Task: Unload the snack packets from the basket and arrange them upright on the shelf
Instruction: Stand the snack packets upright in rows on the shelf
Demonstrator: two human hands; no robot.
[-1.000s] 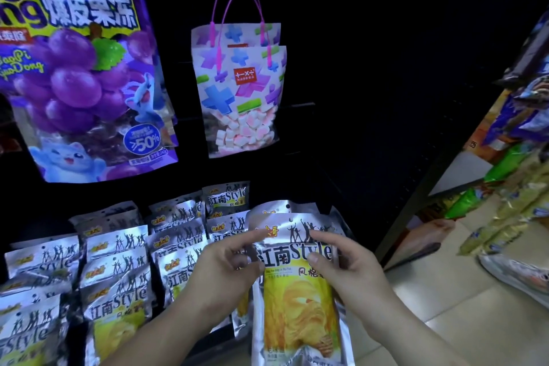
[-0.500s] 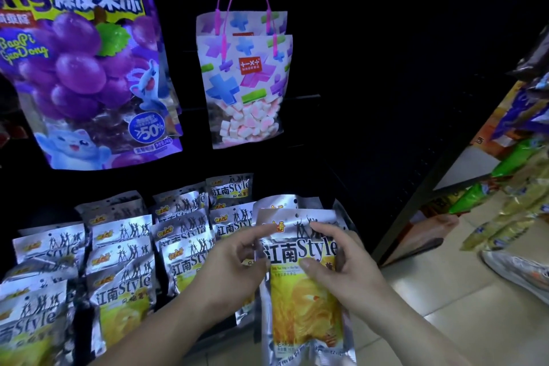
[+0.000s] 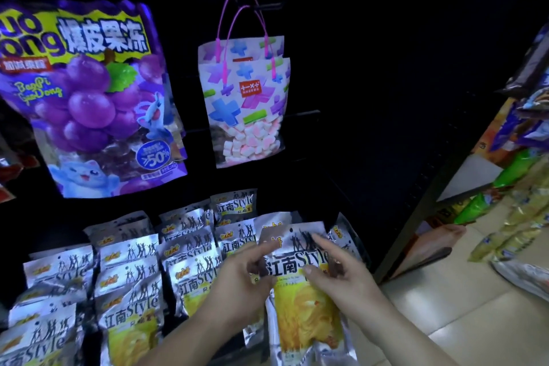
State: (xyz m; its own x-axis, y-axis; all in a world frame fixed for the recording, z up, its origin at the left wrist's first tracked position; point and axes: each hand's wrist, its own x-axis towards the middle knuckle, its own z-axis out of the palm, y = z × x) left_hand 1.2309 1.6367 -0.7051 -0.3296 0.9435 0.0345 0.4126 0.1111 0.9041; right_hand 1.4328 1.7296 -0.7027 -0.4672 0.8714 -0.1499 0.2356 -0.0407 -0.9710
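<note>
A silver and yellow snack packet (image 3: 303, 321) stands upright at the right end of the rows on the dark shelf. My left hand (image 3: 237, 285) grips its left edge near the top. My right hand (image 3: 341, 273) holds its right side, thumb across the printed front and fingers behind. More silver packets (image 3: 130, 282) of the same kind stand in several rows to the left. The basket is out of view.
A large purple grape jelly bag (image 3: 89, 98) and a marshmallow bag with pink handles (image 3: 246, 104) hang above the rows. A second rack with green and yellow packets (image 3: 517, 175) stands at the right, with tiled floor (image 3: 445, 306) below it.
The view has tilted down slightly and shifted. Both hands stay on the same packet; my left fingers have moved a little along its top left edge.
</note>
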